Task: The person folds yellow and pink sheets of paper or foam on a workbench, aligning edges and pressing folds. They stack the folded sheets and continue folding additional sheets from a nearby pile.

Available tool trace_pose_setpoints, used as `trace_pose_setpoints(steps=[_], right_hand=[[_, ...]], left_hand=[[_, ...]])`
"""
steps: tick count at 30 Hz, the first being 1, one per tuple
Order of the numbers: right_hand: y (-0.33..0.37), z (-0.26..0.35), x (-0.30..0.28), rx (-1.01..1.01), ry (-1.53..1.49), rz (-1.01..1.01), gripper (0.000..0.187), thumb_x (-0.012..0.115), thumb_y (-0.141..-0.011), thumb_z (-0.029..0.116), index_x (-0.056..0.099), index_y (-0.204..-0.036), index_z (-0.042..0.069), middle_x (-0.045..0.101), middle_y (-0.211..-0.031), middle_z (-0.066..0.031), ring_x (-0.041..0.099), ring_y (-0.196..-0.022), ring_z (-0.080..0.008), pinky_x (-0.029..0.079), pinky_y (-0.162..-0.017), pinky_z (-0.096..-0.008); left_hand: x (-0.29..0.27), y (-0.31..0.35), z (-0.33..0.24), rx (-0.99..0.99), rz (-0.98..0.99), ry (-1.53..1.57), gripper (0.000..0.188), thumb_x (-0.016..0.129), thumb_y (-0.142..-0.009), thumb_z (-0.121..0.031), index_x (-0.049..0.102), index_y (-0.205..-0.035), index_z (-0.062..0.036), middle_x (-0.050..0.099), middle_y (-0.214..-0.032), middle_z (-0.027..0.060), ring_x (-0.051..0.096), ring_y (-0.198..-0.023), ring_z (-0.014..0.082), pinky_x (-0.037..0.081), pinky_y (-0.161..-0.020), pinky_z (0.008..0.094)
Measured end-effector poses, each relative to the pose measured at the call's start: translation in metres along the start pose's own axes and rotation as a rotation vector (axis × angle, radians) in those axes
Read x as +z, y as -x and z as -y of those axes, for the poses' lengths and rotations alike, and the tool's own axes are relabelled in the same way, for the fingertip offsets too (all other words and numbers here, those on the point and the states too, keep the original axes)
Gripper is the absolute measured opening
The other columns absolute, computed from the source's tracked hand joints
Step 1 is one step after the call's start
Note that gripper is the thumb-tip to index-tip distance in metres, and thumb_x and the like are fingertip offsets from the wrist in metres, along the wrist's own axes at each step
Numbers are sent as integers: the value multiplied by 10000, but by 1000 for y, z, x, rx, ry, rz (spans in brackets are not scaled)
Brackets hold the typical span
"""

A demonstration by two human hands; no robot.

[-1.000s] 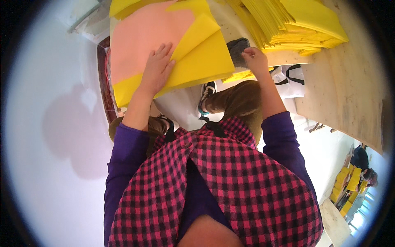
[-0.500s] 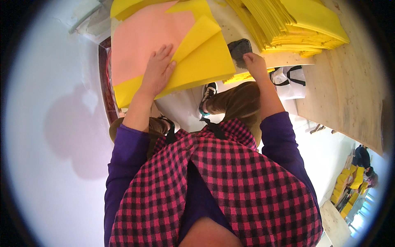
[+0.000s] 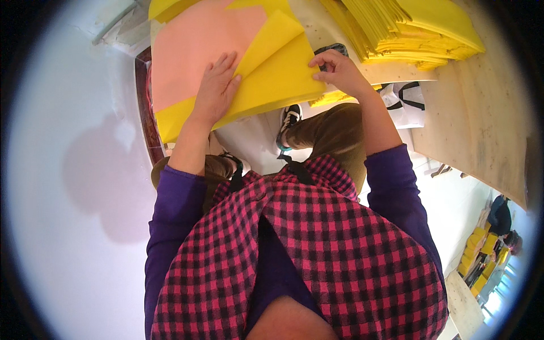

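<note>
Yellow sheet [image 3: 283, 76], the piece under work, lies before the person at upper left of centre, its near edge above the legs; what carries it from beneath is not visible. At far left stands the pale wall [image 3: 62, 238], near the sheet's left edge, so side room there appears tight. Pink sheet [image 3: 192, 42] overlaps the yellow one. Left hand [image 3: 219, 88] rests palm down on the pink, fingers slightly spread, gripping nothing; its position matches the earlier views. Right hand [image 3: 331, 69] has moved leftward from the dark pad [image 3: 338, 49] to the yellow sheet's right edge. Its fingers are half curled, thumb apart from forefinger, with nothing visibly gripped. In my judgement, handling has passed from pad to sheet edge. Between that edge and the yellow pile [image 3: 430, 37] runs a narrow strip of worktop [image 3: 396, 72], partly taken by the pad; room to move appears greater on the near side. A white bag [image 3: 409, 113] stands below.
</note>
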State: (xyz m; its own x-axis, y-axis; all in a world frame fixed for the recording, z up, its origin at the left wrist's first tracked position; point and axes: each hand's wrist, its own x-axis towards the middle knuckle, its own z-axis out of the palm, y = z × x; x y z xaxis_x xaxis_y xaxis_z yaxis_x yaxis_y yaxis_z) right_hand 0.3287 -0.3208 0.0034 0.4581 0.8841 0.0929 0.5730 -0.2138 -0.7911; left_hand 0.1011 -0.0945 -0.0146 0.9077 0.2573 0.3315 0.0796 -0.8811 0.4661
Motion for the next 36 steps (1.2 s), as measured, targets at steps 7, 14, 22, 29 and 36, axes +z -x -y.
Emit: trace_pose_setpoints(steps=[7, 14, 22, 29, 36], right_hand=[[-16, -14, 2, 56, -177, 60, 115, 720, -794, 81, 660, -883, 38, 501, -834, 29, 491, -741, -57, 425, -675, -206], [-31, -5, -11, -11, -151, 61, 97, 695, -833, 110, 655, -862, 27, 563, -818, 9, 520, -761, -69, 437, -685, -219], [-46, 11, -21, -121, 43, 86, 129, 663, -864, 159, 620, -878, 38, 522, -790, 22, 488, -734, -79, 417, -670, -234], [-62, 25, -25, -186, 105, 79, 233, 687, -825, 251, 649, -852, 23, 606, -729, -56, 551, -674, -157, 453, -630, -304], [-81, 39, -26, -195, 141, 132, 172, 605, -909, 215, 596, -871, 48, 518, -724, 44, 474, -683, -55, 407, -623, -224]], left_hand=[[0, 0, 1, -21, 17, -15, 438, 458, -954, -249, 464, -1342, -46, 389, -1452, 113, 306, -1369, 307, 175, -1133, 461], [1, -1, 3, -19, 21, -8, 430, 453, -957, -244, 468, -1339, -47, 377, -1462, 107, 296, -1376, 303, 160, -1136, 459], [0, -1, 3, -6, 14, -13, 436, 451, -953, -264, 479, -1328, -43, 380, -1458, 116, 299, -1371, 317, 171, -1132, 463], [3, 0, 4, -3, 7, 0, 432, 450, -955, -278, 493, -1322, -55, 386, -1452, 126, 302, -1369, 325, 173, -1128, 476], [-1, -1, 1, -23, 12, 64, 426, 438, -960, -317, 516, -1317, -98, 389, -1445, 151, 302, -1367, 339, 171, -1125, 489]])
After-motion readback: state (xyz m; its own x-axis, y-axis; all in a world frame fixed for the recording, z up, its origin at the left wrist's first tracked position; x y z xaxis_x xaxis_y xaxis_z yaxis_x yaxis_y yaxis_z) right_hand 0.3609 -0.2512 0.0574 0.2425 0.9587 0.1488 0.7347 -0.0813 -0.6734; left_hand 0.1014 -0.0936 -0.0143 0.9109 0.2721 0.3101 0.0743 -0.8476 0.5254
